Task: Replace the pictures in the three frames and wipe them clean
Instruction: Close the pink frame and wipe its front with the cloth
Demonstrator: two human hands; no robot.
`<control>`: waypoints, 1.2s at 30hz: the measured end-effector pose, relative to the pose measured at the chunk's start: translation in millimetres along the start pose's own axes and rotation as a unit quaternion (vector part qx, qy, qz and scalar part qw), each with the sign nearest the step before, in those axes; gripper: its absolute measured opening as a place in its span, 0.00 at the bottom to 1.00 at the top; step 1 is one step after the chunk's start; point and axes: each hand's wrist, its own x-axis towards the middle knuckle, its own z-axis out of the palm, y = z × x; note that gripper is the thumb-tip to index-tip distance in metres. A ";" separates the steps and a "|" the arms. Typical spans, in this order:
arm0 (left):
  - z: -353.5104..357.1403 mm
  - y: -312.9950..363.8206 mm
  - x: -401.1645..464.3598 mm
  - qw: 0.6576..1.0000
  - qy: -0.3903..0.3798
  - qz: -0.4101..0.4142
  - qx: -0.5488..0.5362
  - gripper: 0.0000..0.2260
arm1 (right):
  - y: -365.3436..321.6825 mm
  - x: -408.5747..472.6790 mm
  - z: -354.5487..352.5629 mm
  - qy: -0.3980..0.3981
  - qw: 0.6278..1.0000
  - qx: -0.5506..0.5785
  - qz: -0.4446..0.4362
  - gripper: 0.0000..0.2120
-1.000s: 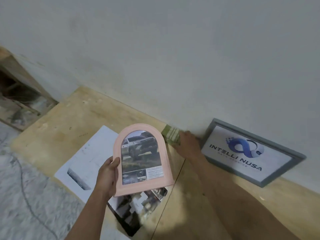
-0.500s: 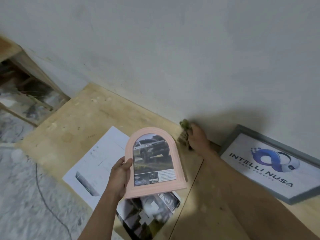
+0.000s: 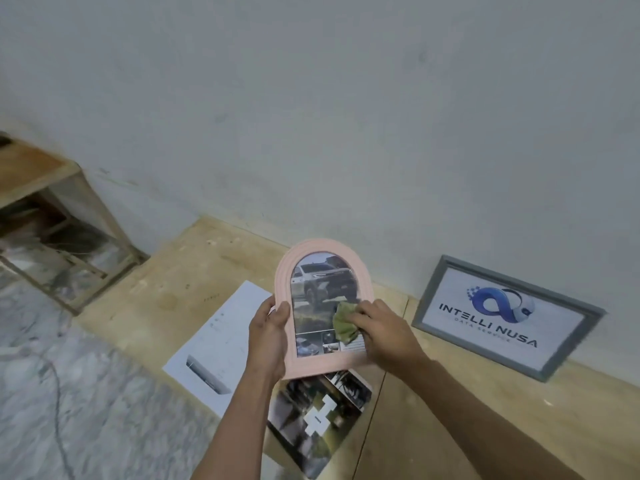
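Head view looks down on the arched pink frame (image 3: 323, 308), held up above a wooden board (image 3: 173, 289) by the left hand (image 3: 268, 336), whose thumb and fingers curl round its left edge. Against the frame's glass, over the lower part of the car picture, the right hand (image 3: 384, 332) pinches a bunched green cloth (image 3: 344, 326). Wiping this frame looks to be the step in hand (its new picture seems already in). Right of the pink frame, a grey frame (image 3: 507, 317) with a logo leans on the wall (image 3: 311, 116); below the pink frame lies a loose photo print (image 3: 317, 420), and to its left a white sheet (image 3: 218, 341). Next, the cloth likely needs light strokes over the whole glass, with the left grip kept steady.
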 end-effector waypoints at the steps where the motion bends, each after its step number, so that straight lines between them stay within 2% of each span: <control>1: -4.4 3.5 -8.0 1.000 -0.007 0.006 0.009 0.08 | -9.0 -19.8 0.4 -0.007 1.000 0.023 -0.011 0.18; 3: -5.4 4.8 -17.1 0.997 -0.033 0.029 0.060 0.11 | -15.2 -43.4 -6.0 -0.065 0.992 0.104 0.011 0.15; 5: -6.5 8.6 -33.5 0.992 -0.066 0.047 0.094 0.12 | -23.4 -52.1 -34.3 -0.113 0.968 0.216 0.059 0.15; 6: -5.7 9.7 -38.9 0.990 -0.077 0.054 0.100 0.12 | -24.4 -49.9 -49.2 -0.080 0.958 0.264 0.082 0.17; 8: -3.0 14.8 -50.1 0.987 -0.101 0.062 0.106 0.10 | -22.5 -35.1 -77.1 0.073 0.956 0.261 0.114 0.19; 9: -0.6 16.0 -54.8 0.986 -0.113 0.063 0.108 0.10 | -20.5 -23.1 -88.0 0.134 0.962 0.209 0.118 0.19; 11: 8.3 17.6 -65.9 0.983 -0.137 0.065 0.105 0.08 | -24.3 2.2 -98.6 0.170 0.977 0.078 0.101 0.19; 13: 15.0 21.6 -77.6 0.982 -0.144 0.075 0.095 0.08 | -39.1 13.8 -92.0 0.149 0.987 0.011 0.064 0.20; 16: 4.5 27.4 -81.1 0.987 -0.108 0.092 0.076 0.08 | -67.7 -7.8 -64.3 0.104 0.992 0.068 0.015 0.20; 19: -18.8 30.3 -73.7 0.994 -0.070 0.075 0.046 0.07 | -88.7 -47.2 -43.1 0.010 0.991 0.133 -0.005 0.17; 21: -26.8 30.1 -75.1 0.993 -0.073 0.072 0.055 0.07 | -97.4 -63.1 -45.8 -0.079 0.974 0.211 0.027 0.16; 23: -28.2 26.2 -78.0 0.992 -0.080 0.071 0.063 0.08 | -96.4 -63.1 -67.3 -0.121 0.938 0.311 0.093 0.18; 25: -26.6 25.3 -81.6 0.991 -0.097 0.073 0.063 0.09 | -89.1 -52.0 -92.3 -0.077 0.891 0.412 0.173 0.18; 27: -22.7 26.9 -83.3 0.987 -0.118 0.082 0.074 0.08 | -78.8 -32.2 -112.2 0.020 0.856 0.469 0.216 0.16; 28: -20.2 26.9 -84.0 0.986 -0.120 0.082 0.079 0.09 | -74.4 -22.5 -117.9 0.078 0.879 0.416 0.221 0.16; 29: -18.3 27.3 -85.8 0.986 -0.122 0.080 0.078 0.09 | -71.4 -14.8 -119.5 0.141 0.919 0.300 0.215 0.16; 30: -16.8 26.9 -87.3 0.987 -0.122 0.076 0.072 0.09 | -68.9 -11.1 -116.1 0.201 0.943 0.160 0.210 0.18; 31: -15.3 27.9 -90.5 0.988 -0.122 0.073 0.065 0.09 | -69.1 -11.1 -109.7 0.251 0.946 0.064 0.196 0.19; 32: -14.6 26.9 -91.1 0.989 -0.119 0.064 0.055 0.10 | -74.7 -14.9 -102.7 0.272 0.945 0.022 0.183 0.17; 34: -13.5 25.0 -89.7 0.992 -0.113 0.049 0.042 0.11 | -88.0 -23.3 -85.9 0.254 0.954 -0.012 0.159 0.12; 36: -13.3 21.5 -85.1 0.992 -0.105 0.050 0.039 0.11 | -94.5 -28.5 -68.4 0.191 0.969 -0.028 0.154 0.15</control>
